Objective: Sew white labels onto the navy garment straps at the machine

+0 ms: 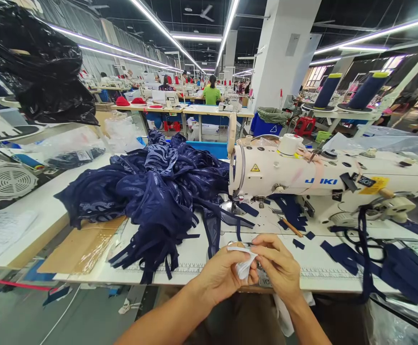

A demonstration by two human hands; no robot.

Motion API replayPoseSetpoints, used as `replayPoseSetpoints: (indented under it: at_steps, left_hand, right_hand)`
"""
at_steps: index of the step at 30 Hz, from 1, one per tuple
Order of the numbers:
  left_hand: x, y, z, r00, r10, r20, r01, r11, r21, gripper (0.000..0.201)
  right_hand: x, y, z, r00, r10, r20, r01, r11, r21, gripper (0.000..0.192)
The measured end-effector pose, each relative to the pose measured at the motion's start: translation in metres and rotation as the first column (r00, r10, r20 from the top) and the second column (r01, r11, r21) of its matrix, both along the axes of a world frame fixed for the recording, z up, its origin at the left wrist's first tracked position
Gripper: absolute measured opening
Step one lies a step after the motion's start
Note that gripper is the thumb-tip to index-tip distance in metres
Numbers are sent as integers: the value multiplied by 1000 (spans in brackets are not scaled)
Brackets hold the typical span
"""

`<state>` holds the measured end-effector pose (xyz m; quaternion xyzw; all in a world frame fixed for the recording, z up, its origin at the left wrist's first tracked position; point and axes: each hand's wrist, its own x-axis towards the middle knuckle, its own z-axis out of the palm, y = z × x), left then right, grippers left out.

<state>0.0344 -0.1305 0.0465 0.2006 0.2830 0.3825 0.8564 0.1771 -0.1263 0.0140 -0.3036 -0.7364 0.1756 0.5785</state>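
Note:
My left hand (220,274) and my right hand (280,265) meet at the near edge of the sewing table (194,256). Together they pinch a small white strip of fabric or label (244,261), which is folded between the fingers of both hands. A large heap of dark navy sheer fabric (151,191) with dangling straps lies just left of my hands. The white Juki sewing machine (317,179) stands behind and to the right of them.
Navy scraps (298,225) and a wooden-handled tool (292,228) lie by the needle. More navy pieces (399,268) sit at right. A cardboard sheet (83,244) is at left, with a black plastic bag (40,62) above. A person in green (212,92) sits far back.

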Motion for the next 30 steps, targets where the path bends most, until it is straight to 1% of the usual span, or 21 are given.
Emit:
replayPoseSetpoints:
  at_steps: [2,3,4,5,6,7,8,10,11,13,14,15,16,17,18,19,21,23,26,30]
  left_hand:
    - [0,2,0,994,65,-87,-57,994,90,21]
    - [0,3,-1,982,113,-148,-89,983,160,22]
    - [-1,3,-1,960,178,-218,-122,961,247,23]
    - [-2,4,-2,920,259,-293,-149,925,350,22]
    - [-3,5,-3,862,353,-365,-162,872,461,21]
    - [-5,6,-5,787,449,-424,-152,806,573,20]
    - [-7,6,-7,704,538,-463,-116,731,672,19]
    - [-11,7,-11,562,680,-471,4,568,823,21]
    - [-13,7,-12,511,736,-444,73,478,876,23]
    - [-16,8,-14,449,824,-344,194,286,938,27]
    - [-17,9,-14,431,854,-292,242,202,949,28]
    - [-17,9,-14,418,874,-248,283,135,950,28]
    - [-17,10,-13,409,885,-222,314,92,945,28]
    - [-18,10,-13,403,890,-213,336,73,939,28]
    - [-18,10,-12,401,889,-220,351,72,933,27]
    - [-19,10,-12,403,884,-239,363,85,928,27]
    - [-20,9,-11,415,862,-292,376,130,917,27]
    - [-22,8,-11,432,833,-345,380,179,907,29]
    - [-22,6,-11,455,787,-416,383,249,890,31]
    - [-22,5,-9,486,722,-493,384,331,862,33]
  right_hand:
    - [0,-1,0,1000,7,-3,-7,999,-53,32]
    - [-1,-1,0,1000,1,-9,-2,995,-104,29]
    - [-1,-1,0,1000,-14,-23,10,985,-173,26]
    - [-1,0,-1,998,-44,-46,30,966,-258,23]
    - [-1,1,-1,994,-81,-73,50,934,-353,22]
    - [-1,2,-1,988,-117,-100,61,893,-447,22]
    - [-1,4,0,982,-140,-125,53,847,-529,23]
    - [-3,8,1,977,-124,-174,-17,766,-642,26]
    - [-4,10,2,975,-92,-201,-69,736,-673,26]
    - [-7,14,5,965,-24,-260,-172,692,-701,25]
    - [-9,15,7,958,-3,-285,-209,673,-710,23]
    - [-11,16,8,952,11,-305,-237,656,-717,22]
    - [-13,17,9,947,20,-320,-258,640,-724,21]
    - [-15,18,10,943,24,-331,-272,626,-731,21]
    - [-16,18,11,941,29,-338,-283,614,-737,22]
    - [-17,19,11,940,36,-340,-292,602,-744,24]
    - [-18,19,11,942,47,-333,-296,583,-756,25]
    - [-17,20,10,949,53,-311,-284,576,-766,25]
    - [-14,20,6,958,83,-276,-271,586,-764,24]
    - [-10,20,4,955,147,-258,-294,598,-746,23]
